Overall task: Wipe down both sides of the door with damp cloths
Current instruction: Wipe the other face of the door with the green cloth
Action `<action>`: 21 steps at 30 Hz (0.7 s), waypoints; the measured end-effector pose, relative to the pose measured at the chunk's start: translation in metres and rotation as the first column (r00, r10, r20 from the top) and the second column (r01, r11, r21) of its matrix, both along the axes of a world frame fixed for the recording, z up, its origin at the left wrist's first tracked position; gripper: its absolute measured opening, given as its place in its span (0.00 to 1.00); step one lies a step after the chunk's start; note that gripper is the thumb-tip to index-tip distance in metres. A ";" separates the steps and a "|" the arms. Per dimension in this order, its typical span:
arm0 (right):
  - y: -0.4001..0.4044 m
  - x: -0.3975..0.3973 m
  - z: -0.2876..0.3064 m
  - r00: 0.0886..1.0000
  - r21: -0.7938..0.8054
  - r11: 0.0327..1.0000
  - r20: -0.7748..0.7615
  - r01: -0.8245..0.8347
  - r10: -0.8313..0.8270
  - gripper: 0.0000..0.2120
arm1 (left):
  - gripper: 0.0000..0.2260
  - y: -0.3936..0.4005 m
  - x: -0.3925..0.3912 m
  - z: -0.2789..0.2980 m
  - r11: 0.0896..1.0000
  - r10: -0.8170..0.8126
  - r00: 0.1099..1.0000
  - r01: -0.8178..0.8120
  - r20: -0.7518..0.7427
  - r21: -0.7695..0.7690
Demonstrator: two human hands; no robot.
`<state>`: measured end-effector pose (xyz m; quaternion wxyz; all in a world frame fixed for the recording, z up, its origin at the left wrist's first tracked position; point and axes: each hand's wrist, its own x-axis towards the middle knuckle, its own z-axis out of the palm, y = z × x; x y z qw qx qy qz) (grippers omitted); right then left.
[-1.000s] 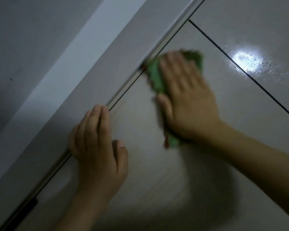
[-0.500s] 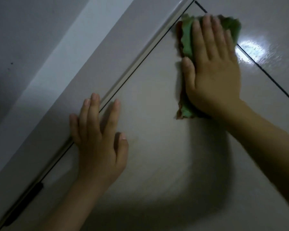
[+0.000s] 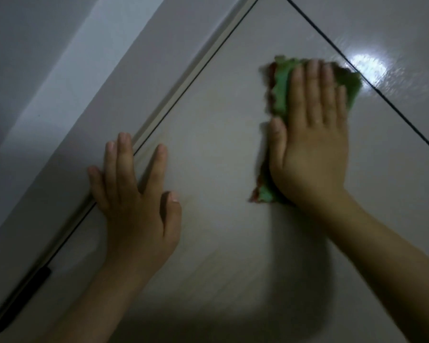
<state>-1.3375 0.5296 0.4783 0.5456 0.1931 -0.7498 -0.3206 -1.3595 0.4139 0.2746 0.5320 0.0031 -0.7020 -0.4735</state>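
The green cloth lies flat against the pale door, folded into a strip whose long axis runs from about 1 o'clock down to 7 o'clock in the picture; its left side shows a ragged reddish-brown border, blurred. The right hand covers most of it, palm down with fingers straight and close together pointing toward 12 o'clock, pressing the cloth to the door rather than gripping it. The cloth's upper right corner lies right at a thin dark line that crosses the door from 12 o'clock toward 3 o'clock; whether it touches cannot be told. A bright glare spot sits just past that line.

At 9 o'clock from the cloth, well apart, the left hand rests flat on the door, fingers straight and spread, holding nothing; its outer fingers overlap the door's edge and the frame. Bare door surface lies between the two hands and below them, toward 6 o'clock, partly in shadow. A dark fitting sits in the gap along the door's edge at 7 o'clock. No writing or labels can be read.
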 end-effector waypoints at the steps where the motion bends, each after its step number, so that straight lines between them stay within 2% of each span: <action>1: 0.001 0.001 -0.022 0.996 0.054 0.998 0.082 -0.029 0.024 0.29 | 0.29 0.001 0.001 0.001 1.000 -0.002 1.000 0.002 -0.001 0.001; 3: 0.020 0.014 -0.062 0.968 0.317 0.947 0.247 -0.044 -0.038 0.27 | 0.29 0.004 0.004 0.004 1.000 0.002 1.000 -0.002 -0.007 -0.015; 4: 0.032 0.024 -0.067 0.956 0.433 0.900 0.280 -0.044 -0.088 0.27 | 0.28 0.006 0.006 0.005 1.000 0.006 1.000 -0.006 -0.014 -0.025; 5: 0.043 0.032 -0.059 0.949 0.481 0.875 0.297 -0.053 -0.106 0.26 | 0.28 0.007 0.008 0.007 1.000 0.009 1.000 -0.009 -0.028 -0.027; 7: 0.061 0.038 -0.025 0.966 0.419 0.908 0.243 -0.025 -0.085 0.26 | 0.28 0.012 0.014 0.013 0.999 0.012 0.998 -0.014 -0.057 -0.032; 10: 0.064 0.032 0.028 0.996 0.115 0.990 0.015 0.084 -0.086 0.28 | 0.27 0.028 0.022 0.020 0.997 0.007 0.996 -0.013 -0.084 -0.080; 12: 0.060 0.025 0.016 0.995 -0.064 0.997 -0.082 0.049 -0.054 0.28 | 0.27 0.041 0.027 0.024 0.995 0.001 0.994 -0.012 -0.108 -0.100; 13: 0.061 0.026 -0.004 0.998 -0.063 0.998 -0.061 0.012 -0.016 0.28 | 0.27 0.046 0.029 0.026 0.994 -0.006 0.994 -0.006 -0.112 -0.108; 14: 0.067 0.030 -0.029 0.999 0.005 1.000 0.031 -0.011 0.011 0.28 | 0.27 0.051 0.030 0.026 0.993 -0.010 0.993 -0.003 -0.114 -0.118; 16: 0.094 0.050 -0.067 0.969 0.275 0.962 0.239 -0.007 -0.061 0.27 | 0.27 0.060 0.036 0.025 0.989 -0.016 0.994 0.000 -0.110 -0.146; 17: 0.109 0.063 -0.069 0.955 0.381 0.925 0.275 0.001 -0.114 0.26 | 0.27 0.064 0.039 0.023 0.987 -0.026 0.994 0.009 -0.103 -0.160; 18: 0.123 0.072 -0.058 0.950 0.413 0.911 0.281 0.006 -0.134 0.25 | 0.27 0.068 0.043 0.023 0.985 -0.039 0.994 0.021 -0.099 -0.171; 19: 0.135 0.078 -0.043 0.960 0.385 0.923 0.248 0.024 -0.128 0.25 | 0.27 0.072 0.046 0.023 0.982 -0.051 0.994 0.033 -0.093 -0.186; 21: 0.149 0.079 -0.005 0.987 0.220 0.971 0.108 0.094 -0.120 0.26 | 0.28 0.081 0.052 0.023 0.974 -0.068 0.994 0.049 -0.080 -0.221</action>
